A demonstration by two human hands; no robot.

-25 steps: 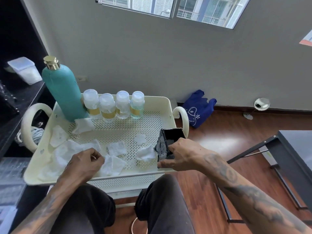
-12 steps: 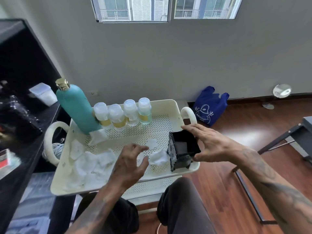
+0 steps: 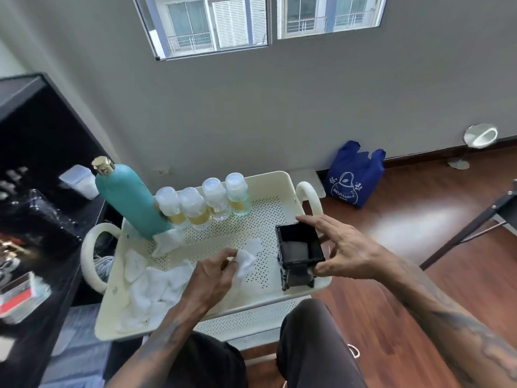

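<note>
Pinching a white cotton pad (image 3: 246, 263) with the left hand (image 3: 211, 278) over a cream tray (image 3: 282, 180), right hand (image 3: 347, 247) gripping an open black box (image 3: 298, 252) at the tray's front right corner, blue bag (image 3: 354, 177) beyond reading REUSABLE

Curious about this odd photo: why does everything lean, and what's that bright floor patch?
Head view: the wide-angle lens tilts the window and teal bottle; daylight glares off the wooden floor; the black shelf is blurred; the left hand, white pad, right hand and black box look sharper.
</note>
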